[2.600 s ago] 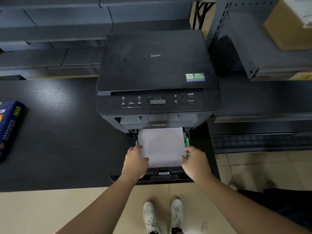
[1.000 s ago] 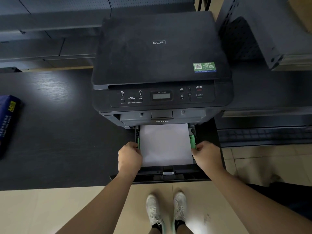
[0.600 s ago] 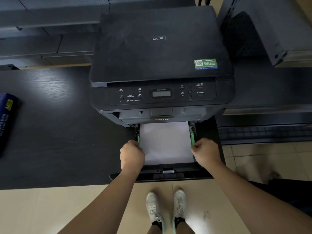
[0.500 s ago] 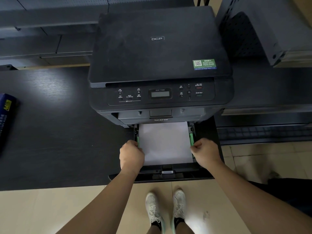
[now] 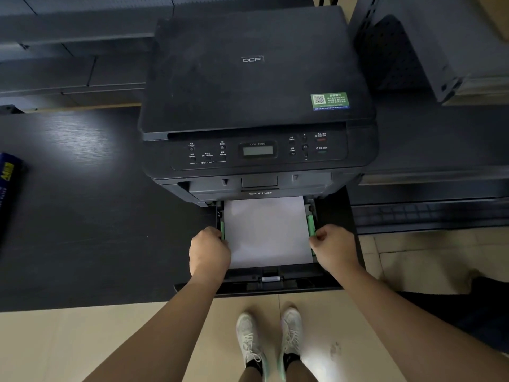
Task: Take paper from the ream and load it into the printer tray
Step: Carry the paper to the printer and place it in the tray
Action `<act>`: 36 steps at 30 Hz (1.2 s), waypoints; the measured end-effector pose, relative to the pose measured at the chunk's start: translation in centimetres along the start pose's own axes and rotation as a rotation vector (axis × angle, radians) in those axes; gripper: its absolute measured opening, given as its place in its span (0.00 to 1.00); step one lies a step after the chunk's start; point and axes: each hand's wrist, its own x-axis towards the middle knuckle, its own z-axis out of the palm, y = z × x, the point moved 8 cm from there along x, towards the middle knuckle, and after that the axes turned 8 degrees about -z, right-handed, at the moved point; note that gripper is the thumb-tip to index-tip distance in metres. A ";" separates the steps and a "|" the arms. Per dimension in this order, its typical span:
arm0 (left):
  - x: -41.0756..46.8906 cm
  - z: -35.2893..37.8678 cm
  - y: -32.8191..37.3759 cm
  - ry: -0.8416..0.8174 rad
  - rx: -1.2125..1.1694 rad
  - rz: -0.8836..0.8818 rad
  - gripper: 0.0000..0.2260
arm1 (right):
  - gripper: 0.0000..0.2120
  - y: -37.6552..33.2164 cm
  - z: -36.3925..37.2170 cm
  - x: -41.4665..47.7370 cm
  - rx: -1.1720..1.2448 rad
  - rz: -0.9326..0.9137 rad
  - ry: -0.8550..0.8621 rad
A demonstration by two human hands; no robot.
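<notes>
Both hands are curled nearly closed, the left hand [image 5: 209, 250] pinching the left green guide [image 5: 222, 230] and the right hand [image 5: 334, 248] the right green guide [image 5: 311, 226], flanking the paper [image 5: 265, 232] in the tray [image 5: 275, 283].

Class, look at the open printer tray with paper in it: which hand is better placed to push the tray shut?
Neither clearly: left hand and right hand sit level at the green side guides, either side of the paper. Both together would likely push the tray in straight.
</notes>
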 end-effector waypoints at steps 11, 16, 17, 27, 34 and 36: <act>-0.3 0.3 0.1 -0.003 -0.002 -0.002 0.20 | 0.05 0.1 0.0 -0.2 -0.050 0.021 0.013; -0.5 -0.2 0.1 0.008 -0.021 -0.002 0.10 | 0.06 -0.1 -0.1 -0.2 -0.070 0.027 0.031; -0.3 -0.3 0.1 0.013 -0.019 0.008 0.10 | 0.06 0.0 -0.1 -0.2 -0.069 0.028 0.033; 0.1 0.1 -0.1 -0.003 -0.011 0.023 0.11 | 0.05 -0.3 0.0 -0.4 -0.026 -0.028 0.044; 0.2 0.4 -0.6 -0.022 -0.058 0.044 0.15 | 0.09 -0.3 -0.3 -0.7 0.008 -0.049 0.064; 0.1 0.3 -0.6 -0.020 -0.061 0.056 0.15 | 0.11 -0.3 -0.4 -1.0 0.036 -0.069 0.072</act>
